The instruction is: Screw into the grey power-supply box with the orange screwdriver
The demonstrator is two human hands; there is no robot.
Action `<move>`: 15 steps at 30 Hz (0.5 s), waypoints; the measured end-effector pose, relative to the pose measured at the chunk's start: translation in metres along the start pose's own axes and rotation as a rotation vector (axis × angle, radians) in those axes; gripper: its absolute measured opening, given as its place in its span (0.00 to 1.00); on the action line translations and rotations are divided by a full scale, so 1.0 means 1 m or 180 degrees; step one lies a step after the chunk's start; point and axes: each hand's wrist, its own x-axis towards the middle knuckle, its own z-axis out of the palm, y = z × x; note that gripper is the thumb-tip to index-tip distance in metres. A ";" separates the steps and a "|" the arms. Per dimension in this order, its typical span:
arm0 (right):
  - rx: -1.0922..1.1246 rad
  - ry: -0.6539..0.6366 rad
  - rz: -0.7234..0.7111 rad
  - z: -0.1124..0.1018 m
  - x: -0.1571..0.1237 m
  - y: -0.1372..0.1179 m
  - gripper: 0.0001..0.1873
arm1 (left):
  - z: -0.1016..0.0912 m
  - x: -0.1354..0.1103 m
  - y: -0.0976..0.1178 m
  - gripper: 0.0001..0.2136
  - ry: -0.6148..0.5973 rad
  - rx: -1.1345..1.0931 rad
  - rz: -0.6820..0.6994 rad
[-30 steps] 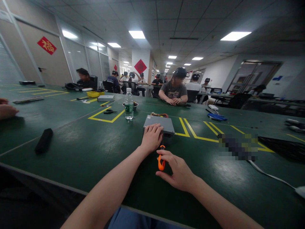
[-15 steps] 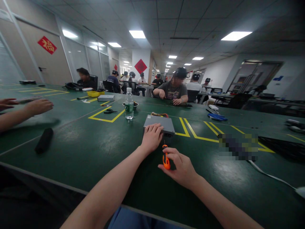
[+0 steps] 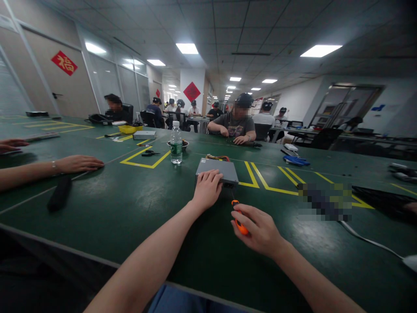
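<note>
A grey metal computer power supply unit (image 3: 228, 171) lies on the green table in front of me, a socket on its near face and coloured cables at its far side. My left hand (image 3: 207, 187) grips its near left part, fingers across the top; the thumb is mostly hidden. In my right hand (image 3: 259, 228), an orange and black screwdriver (image 3: 241, 225) is held between thumb and fingers. Its thin shaft points up and away, the tip close to the near right side of the unit. Whether the tip touches a screw is too small to tell.
A water bottle (image 3: 176, 145) stands before a metal bowl (image 3: 185, 145) beyond the unit. A black object (image 3: 59, 193) lies at left, near a co-worker's hand (image 3: 80, 164). Blue gloves (image 3: 296, 161) and a white cable (image 3: 368, 239) lie at right. Another person (image 3: 236, 124) sits opposite.
My right hand and the screwdriver have shifted right, and the screwdriver now tilts more. The left hand stays on the power supply unit. The co-worker's hand at left has come down onto the table.
</note>
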 end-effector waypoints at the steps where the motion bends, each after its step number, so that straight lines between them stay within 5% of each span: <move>1: -0.0020 0.0033 0.0021 -0.003 -0.002 0.002 0.11 | 0.000 0.000 0.000 0.12 0.0007 -0.0002 0.0005; 15: -0.0066 0.0138 0.0164 -0.005 -0.006 0.007 0.09 | -0.001 0.000 0.002 0.12 0.0026 0.0031 -0.0014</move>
